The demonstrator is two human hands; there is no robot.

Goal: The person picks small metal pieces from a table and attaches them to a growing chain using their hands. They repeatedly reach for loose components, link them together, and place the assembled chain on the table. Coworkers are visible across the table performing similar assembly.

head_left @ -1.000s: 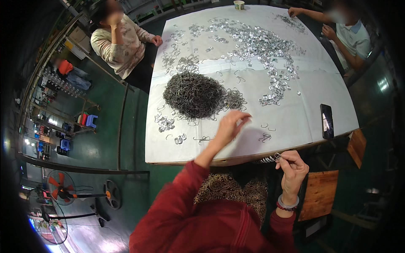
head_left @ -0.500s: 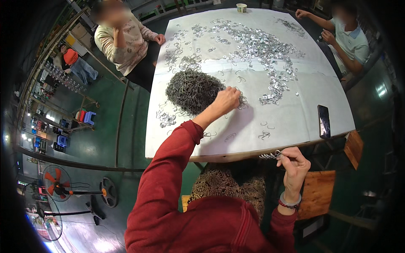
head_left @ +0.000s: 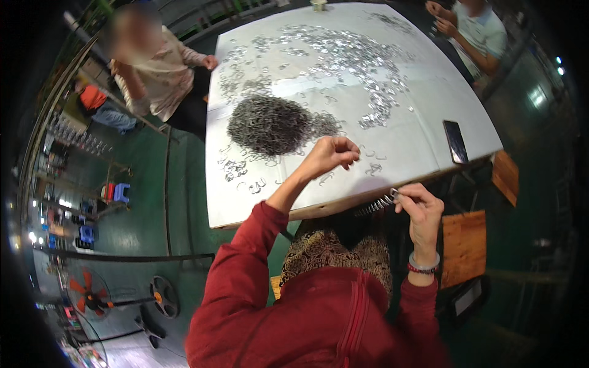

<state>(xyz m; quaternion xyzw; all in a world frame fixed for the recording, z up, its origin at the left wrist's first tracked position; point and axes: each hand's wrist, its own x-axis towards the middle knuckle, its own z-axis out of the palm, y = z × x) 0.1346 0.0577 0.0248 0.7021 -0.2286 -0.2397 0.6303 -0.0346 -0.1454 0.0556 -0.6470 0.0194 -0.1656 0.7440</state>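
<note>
My left hand [head_left: 333, 154] hovers over the white-covered table [head_left: 429, 116], just in front of the heap of dark wire hooks [head_left: 267, 124]. Its fingers are curled into a pinch, and anything in them is too small to make out. Just off the table's near edge, my right hand [head_left: 423, 211] pinches one end of a shiny coil-like row of curved metal pieces [head_left: 377, 205]. That row hangs out to the left, over my lap. A few loose hooks [head_left: 373, 168] lie on the table between my hands.
Many small shiny metal pieces [head_left: 374, 92] spread across the far table. A phone [head_left: 455, 142] lies near the right edge, and a small cup [head_left: 319, 5] stands at the back. One person [head_left: 156, 70] sits at left, another [head_left: 475, 40] at right. A wooden stool [head_left: 463, 248] is beside me.
My left hand has drawn back from the small clump of hooks beside the heap, toward my right hand. My right hand still holds the metal row. The whole view has shifted slightly.
</note>
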